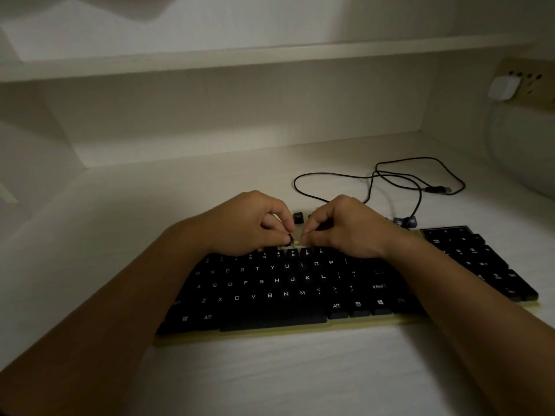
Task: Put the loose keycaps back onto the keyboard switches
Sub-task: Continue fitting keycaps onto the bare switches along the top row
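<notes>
A black keyboard [288, 292] with a pale yellow base lies on the white desk. My left hand [249, 223] pinches a small black keycap [289, 239] over the function row, just above the 7 and 8 keys. My right hand [345, 226] hovers beside it, its fingertips pinched near a bare pale switch [297, 243]; what those fingers hold is hidden. One loose black keycap [298, 218] sits on the desk behind the keyboard, between my hands. Two more loose keycaps [405, 222] lie near the keyboard's back right corner.
The keyboard's black cable [372, 181] loops over the desk behind my right hand, ending in a USB plug [438, 189]. A wall socket with a white adapter [504, 88] sits at the right. A shelf [240, 60] overhangs the back of the desk.
</notes>
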A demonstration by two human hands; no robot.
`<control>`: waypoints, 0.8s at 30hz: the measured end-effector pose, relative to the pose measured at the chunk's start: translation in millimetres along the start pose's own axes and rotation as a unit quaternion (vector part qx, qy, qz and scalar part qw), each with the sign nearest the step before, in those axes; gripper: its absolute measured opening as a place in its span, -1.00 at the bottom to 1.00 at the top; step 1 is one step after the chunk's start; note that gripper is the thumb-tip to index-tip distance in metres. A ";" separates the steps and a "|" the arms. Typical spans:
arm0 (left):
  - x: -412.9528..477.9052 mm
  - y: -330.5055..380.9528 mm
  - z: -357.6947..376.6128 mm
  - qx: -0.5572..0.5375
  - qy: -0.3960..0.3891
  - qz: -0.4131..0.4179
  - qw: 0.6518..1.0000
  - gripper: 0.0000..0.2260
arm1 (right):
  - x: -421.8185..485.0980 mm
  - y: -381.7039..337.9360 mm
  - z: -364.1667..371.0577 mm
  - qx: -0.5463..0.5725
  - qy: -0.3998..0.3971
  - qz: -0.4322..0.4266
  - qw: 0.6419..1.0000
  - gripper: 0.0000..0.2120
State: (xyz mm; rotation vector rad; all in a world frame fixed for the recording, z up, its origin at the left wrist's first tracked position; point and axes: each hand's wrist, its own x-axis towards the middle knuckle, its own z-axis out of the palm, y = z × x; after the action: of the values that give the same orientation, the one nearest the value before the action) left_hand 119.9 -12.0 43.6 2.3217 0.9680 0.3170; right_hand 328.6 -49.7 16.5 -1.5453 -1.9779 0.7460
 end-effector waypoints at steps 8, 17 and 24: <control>-2.0 -5.3 -0.8 0.014 0.049 0.015 0.999 -0.94 | 1.3 0.9 1.6 0.004 -0.002 -0.007 1.000 -0.98; -2.1 1.4 3.2 0.079 0.059 0.022 0.995 -0.94 | 0.6 0.5 1.5 0.011 -0.006 -0.004 1.000 -0.98; -4.2 -1.4 9.7 0.037 0.101 -0.003 0.994 -0.96 | 1.3 0.6 3.1 0.011 -0.004 -0.001 1.000 -0.98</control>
State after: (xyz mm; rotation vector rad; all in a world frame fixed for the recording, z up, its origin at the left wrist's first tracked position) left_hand 120.3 -18.5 35.1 2.3882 1.0996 0.5311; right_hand 326.6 -48.7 14.0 -1.5293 -1.9697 0.7709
